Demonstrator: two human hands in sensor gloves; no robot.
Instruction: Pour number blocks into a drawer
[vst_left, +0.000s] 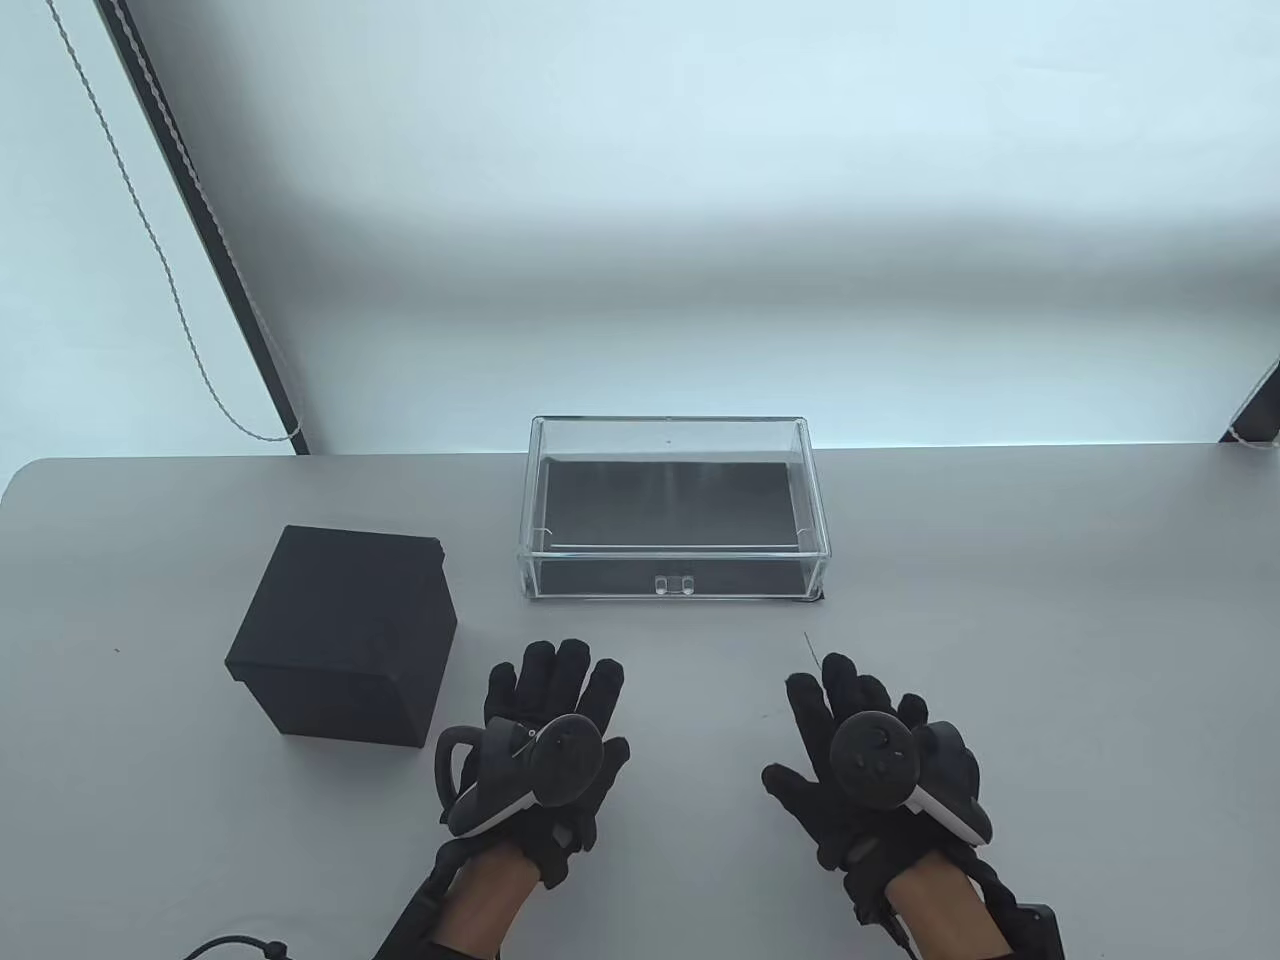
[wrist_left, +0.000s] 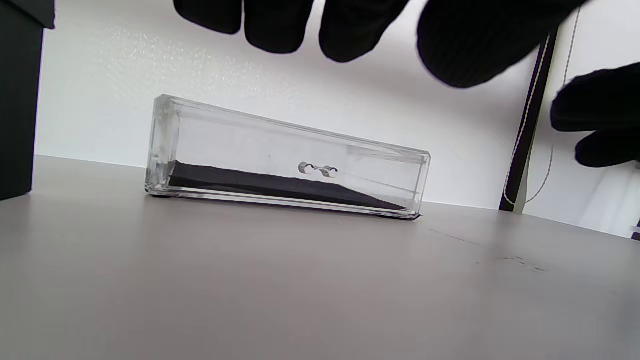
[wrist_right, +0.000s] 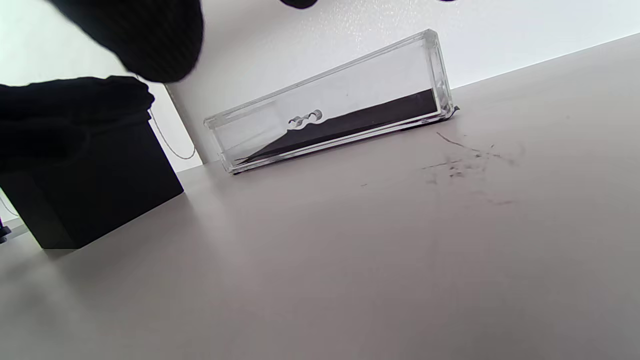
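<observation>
My hands hover, holding nothing.
Left hand (vst_left: 545, 735) and right hand (vst_left: 865, 760) spread flat before the closed clear drawer (vst_left: 675, 525); black box (vst_left: 345, 635) at left.

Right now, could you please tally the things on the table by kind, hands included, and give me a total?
Clear acrylic drawer case: 1
Black box: 1
Gloved hands: 2, the left hand and the right hand, both holding nothing
Total: 4

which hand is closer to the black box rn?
Left. The left hand lies flat on the table just right of the black box, not touching it. The right hand is farther right, in front of the clear drawer.
</observation>
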